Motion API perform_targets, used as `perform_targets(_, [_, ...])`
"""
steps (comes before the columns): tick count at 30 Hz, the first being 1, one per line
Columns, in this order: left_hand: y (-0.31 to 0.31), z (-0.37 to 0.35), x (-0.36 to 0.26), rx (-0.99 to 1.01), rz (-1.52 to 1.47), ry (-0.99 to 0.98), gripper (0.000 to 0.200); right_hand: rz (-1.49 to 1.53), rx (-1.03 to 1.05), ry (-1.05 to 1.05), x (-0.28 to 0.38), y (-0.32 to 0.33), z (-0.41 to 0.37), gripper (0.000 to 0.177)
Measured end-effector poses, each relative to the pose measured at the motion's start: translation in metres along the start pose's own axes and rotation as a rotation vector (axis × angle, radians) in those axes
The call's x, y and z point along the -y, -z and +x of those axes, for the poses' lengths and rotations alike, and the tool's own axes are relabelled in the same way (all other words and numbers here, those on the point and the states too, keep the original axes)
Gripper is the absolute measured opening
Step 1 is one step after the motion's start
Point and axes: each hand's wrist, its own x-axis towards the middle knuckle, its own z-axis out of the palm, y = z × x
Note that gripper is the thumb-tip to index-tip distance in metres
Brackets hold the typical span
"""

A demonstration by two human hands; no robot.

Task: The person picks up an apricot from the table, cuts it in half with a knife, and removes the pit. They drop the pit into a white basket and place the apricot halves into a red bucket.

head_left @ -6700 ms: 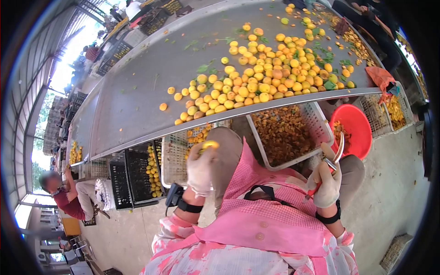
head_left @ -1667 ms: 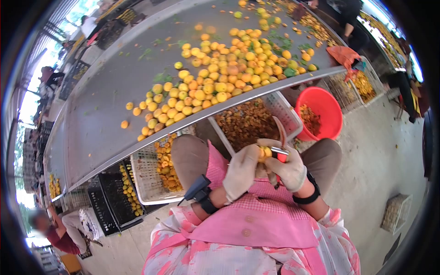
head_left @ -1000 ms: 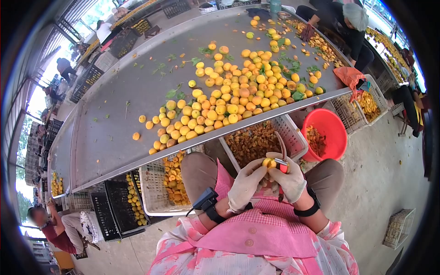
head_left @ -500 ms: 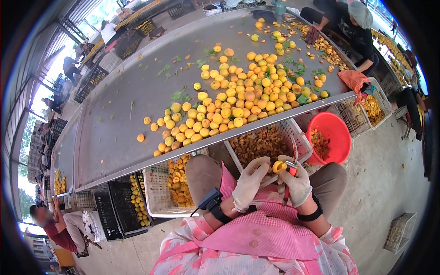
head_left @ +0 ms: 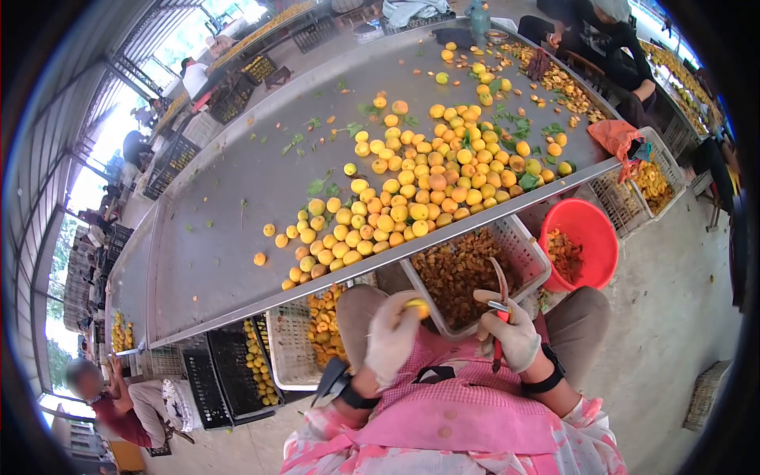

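My left hand (head_left: 392, 336), gloved and blurred by motion, is closed on a yellow apricot piece (head_left: 418, 307) that shows at its fingertips. It is over my lap, right of the white crate of apricot halves (head_left: 326, 317). In my gloved right hand (head_left: 514, 336) is a red-handled cutting tool (head_left: 503, 315) with a thin curved metal blade pointing up and away. That hand is closed around the handle, near the front end of a white crate of brownish fruit pieces (head_left: 459, 265). Part of the handle is hidden by the fingers.
A metal table (head_left: 229, 245) carries a heap of whole apricots (head_left: 427, 182) and loose leaves. Right of the crate stands a red bucket (head_left: 590, 237) with fruit pieces. Black crates (head_left: 237, 372) are at the left. A co-worker (head_left: 609, 47) sits across the table's far right.
My left hand has moved left, away from the tool, with the apricot piece that was at the tool's tip. My right hand keeps its grip on the tool. The view has shifted slightly.
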Motion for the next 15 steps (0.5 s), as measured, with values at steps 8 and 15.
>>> perform_targets(8, [0.122, -0.007, 0.026, -0.391, 0.71, -0.097, 0.028, 0.168, -0.089, 0.022, -0.016, 0.023, 0.007, 0.034])
perform_targets(15, [0.115, 0.098, 0.023, -0.423, 0.419, -0.038, 0.032, 0.216, -0.114, -0.026, -0.021, 0.05, 0.009, 0.026])
